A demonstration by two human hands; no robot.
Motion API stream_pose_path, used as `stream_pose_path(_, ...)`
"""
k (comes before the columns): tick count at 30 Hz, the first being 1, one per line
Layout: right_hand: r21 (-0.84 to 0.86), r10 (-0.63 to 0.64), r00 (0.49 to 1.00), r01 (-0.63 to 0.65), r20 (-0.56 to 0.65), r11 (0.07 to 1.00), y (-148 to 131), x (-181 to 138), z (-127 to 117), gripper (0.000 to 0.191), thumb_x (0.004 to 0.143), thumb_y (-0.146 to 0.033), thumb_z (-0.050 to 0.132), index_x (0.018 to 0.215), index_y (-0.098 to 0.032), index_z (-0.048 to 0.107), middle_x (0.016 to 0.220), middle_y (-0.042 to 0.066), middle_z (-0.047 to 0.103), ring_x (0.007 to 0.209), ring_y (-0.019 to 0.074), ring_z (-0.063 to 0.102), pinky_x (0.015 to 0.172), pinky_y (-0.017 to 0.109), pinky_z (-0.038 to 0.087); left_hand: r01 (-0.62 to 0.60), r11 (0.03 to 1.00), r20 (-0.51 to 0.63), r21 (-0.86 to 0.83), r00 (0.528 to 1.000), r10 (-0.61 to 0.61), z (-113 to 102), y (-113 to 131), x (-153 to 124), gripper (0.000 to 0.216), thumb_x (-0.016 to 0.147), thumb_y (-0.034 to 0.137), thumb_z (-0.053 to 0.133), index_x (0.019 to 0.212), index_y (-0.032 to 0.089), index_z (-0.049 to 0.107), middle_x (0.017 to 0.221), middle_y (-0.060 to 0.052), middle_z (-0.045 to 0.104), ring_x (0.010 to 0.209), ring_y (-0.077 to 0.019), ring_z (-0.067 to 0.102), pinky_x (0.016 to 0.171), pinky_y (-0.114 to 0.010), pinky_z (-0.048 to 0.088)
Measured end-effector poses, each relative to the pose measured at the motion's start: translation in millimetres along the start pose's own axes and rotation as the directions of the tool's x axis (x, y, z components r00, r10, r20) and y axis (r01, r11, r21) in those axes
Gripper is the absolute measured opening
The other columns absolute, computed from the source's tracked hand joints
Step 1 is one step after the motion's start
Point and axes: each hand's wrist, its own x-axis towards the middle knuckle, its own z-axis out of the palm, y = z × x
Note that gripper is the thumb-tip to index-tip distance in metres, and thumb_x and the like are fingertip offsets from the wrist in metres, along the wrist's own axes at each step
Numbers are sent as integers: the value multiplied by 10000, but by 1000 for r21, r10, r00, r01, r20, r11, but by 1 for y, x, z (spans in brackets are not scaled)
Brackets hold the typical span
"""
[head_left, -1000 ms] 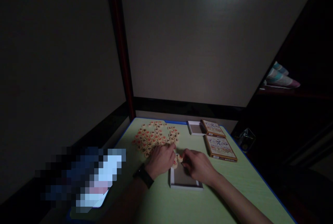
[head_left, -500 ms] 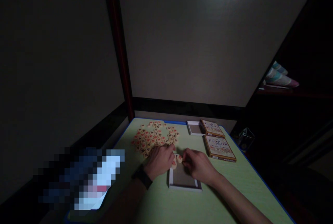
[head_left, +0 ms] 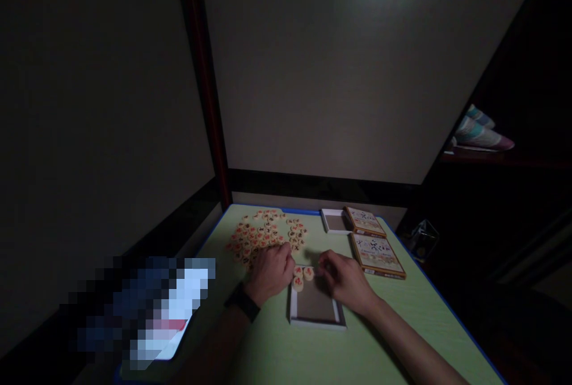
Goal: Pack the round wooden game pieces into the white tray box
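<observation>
Several round Chinese chess pieces (head_left: 298,282) with red characters lie together in the far left corner of a shallow open box (head_left: 317,324). My left hand (head_left: 270,269), with a dark band on its wrist, is at the box's left edge beside a loose spread of pieces (head_left: 254,233) marked in red and black. Its fingers are curled inward, and whatever they hold is hidden. Over the box's right edge is my right hand (head_left: 346,278). Its fingers are bent but apart, just right of the pieces, with nothing visible between them.
Two printed game boxes (head_left: 378,254) lie at the right of the green table (head_left: 250,349). An open white tray (head_left: 336,222) sits beside the farther one. A bright pixelated object (head_left: 172,313) is at the left edge. Walls rise behind and left.
My right hand has drawn slightly right, away from the pieces in the box. My left hand has shifted a little left, uncovering another red-marked piece in the corner.
</observation>
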Motion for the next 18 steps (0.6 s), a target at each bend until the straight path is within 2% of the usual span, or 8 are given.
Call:
stream_pose_path(4,8,-32,997,32,-64,999,2,0,1,97,879,-177,489,920,-218,567,763,28,675,666,180,617,634,269,438,-39,999,-25,0,999,39,2,-1,0,273,919,235,429,848,179,687,878,-98,743,833,-231,687,757,-318,458)
stream_pose_path(10,-17,-69,976,67,-205,998,7,1,2,146,930,-224,447,930,-201,592,796,40,691,655,176,631,641,280,474,-114,993,51,-13,992,114,8,-1,-1,363,900,216,422,748,148,745,818,-127,756,781,-234,695,766,-336,478)
stream_pose_path(18,-62,-125,962,113,-243,992,12,1,3,164,926,-211,443,928,-197,607,802,44,711,649,174,646,625,278,481,-184,983,65,10,981,183,11,4,-4,371,895,230,438,760,149,774,805,-129,762,746,-227,698,766,-332,494)
